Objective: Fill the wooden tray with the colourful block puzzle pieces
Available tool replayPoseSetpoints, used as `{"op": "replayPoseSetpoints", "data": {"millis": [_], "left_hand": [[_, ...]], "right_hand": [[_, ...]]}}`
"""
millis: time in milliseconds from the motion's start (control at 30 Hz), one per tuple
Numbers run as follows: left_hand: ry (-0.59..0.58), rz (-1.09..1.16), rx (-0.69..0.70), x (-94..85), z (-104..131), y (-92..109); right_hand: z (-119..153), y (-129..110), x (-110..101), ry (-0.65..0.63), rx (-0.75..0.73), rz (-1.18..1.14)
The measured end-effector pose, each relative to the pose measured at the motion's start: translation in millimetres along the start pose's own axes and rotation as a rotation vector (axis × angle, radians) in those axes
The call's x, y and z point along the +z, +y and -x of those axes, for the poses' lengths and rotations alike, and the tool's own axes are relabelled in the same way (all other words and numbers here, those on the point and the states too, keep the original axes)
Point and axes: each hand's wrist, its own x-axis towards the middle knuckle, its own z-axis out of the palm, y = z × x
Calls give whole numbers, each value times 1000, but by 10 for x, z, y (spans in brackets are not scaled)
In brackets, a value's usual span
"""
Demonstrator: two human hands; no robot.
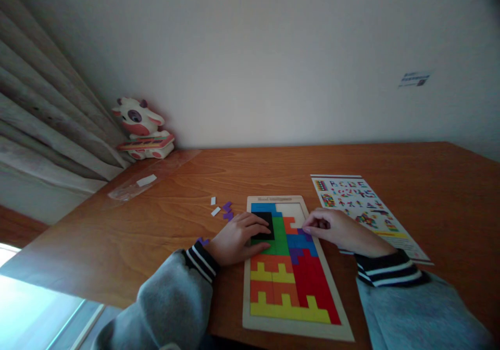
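Tetris puzzle board (297,327), mostly filled
I see left hand (239,238) spread over black piece (269,217), right hand (330,226) pinched together at purple piece (300,231).

Free passage: bare desk (253,169) behind puzzle board (297,330), to wall (273,69); gap between left hand (244,237) and right hand (332,226), over board. Obstacles: left hand across left rim; right hand at right rim; loose purple pieces (228,216) and white pieces (213,201), left; cow toy (150,144), far left

Head-worn cam, fwd & down over desk (253,170), puzzle board (273,326) nr btm ctr, wall (273,69) in bkgd.
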Motion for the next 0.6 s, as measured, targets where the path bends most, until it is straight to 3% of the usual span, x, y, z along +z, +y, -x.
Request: {"op": "replayPoseSetpoints", "data": {"millis": [200,400,600], "left_hand": [[31,-126,1,-113,41,-64],[148,-317,-178,-442,259,-452],[87,-314,-246,-595,433,-679]], "right_hand": [[-59,7,40,167,-1,53],[-86,14,66,321,-67,221],[-95,15,74,365,-134,256]]}}
